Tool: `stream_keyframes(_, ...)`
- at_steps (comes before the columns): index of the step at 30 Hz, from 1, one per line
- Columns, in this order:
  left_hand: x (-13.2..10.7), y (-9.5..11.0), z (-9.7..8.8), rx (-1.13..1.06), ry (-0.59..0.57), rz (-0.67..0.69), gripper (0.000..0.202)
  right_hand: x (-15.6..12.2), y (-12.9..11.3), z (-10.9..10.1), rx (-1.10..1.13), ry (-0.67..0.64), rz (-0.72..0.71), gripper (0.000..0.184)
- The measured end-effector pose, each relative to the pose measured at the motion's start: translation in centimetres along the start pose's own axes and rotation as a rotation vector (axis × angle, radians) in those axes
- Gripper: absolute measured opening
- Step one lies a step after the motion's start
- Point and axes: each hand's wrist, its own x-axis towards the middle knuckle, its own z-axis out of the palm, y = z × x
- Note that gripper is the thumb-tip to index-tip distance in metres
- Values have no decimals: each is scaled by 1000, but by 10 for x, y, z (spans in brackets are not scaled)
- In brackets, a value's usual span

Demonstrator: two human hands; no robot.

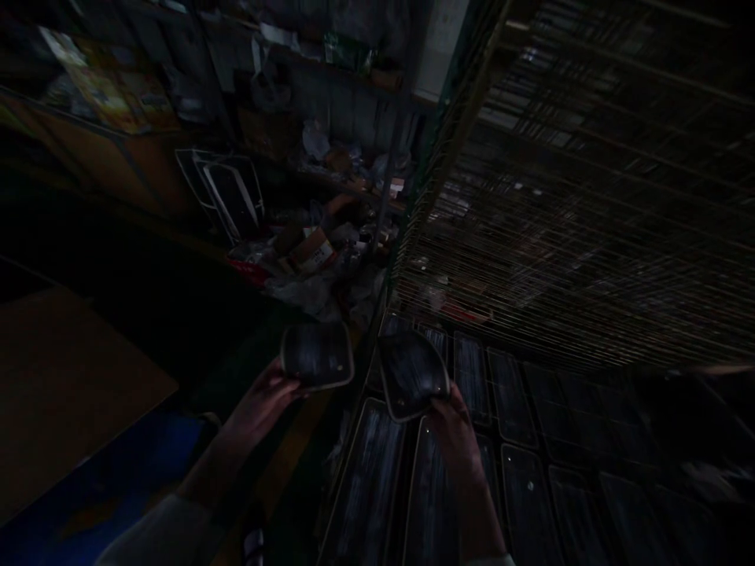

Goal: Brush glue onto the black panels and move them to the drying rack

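Observation:
My left hand (270, 399) is closed on the edge of a dark tray (315, 358) with rounded corners and a paler rim. It is held up over the floor, left of a wire cage. My right hand (455, 428) grips a similar dark tray (411, 373) by its near right corner, above rows of long dark stacks (370, 472) inside the cage. These stacks have the same pale rounded outlines and seem made of nested trays. Dim light hides whether each hand holds one tray or a few. The two held trays are apart from each other.
The wire cage wall (560, 196) slopes up on the right. Shelves (354, 177) with bags stand behind, and boxes and plastic (312, 251) lie heaped below. At the left is a large brown cardboard sheet or box (76, 393). A dark blurred shape (701, 417) shows at the far right.

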Motion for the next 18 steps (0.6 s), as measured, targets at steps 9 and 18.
stream_keyframes(9, 92, -96, 135, -7, -240, -97, 50, 83, 4, -83, -4, 155, -47, 34)
stream_keyframes(18, 114, -157, 131, 340, -4, -264, 54, 108, 70, -129, -191, 298, 200, 57)
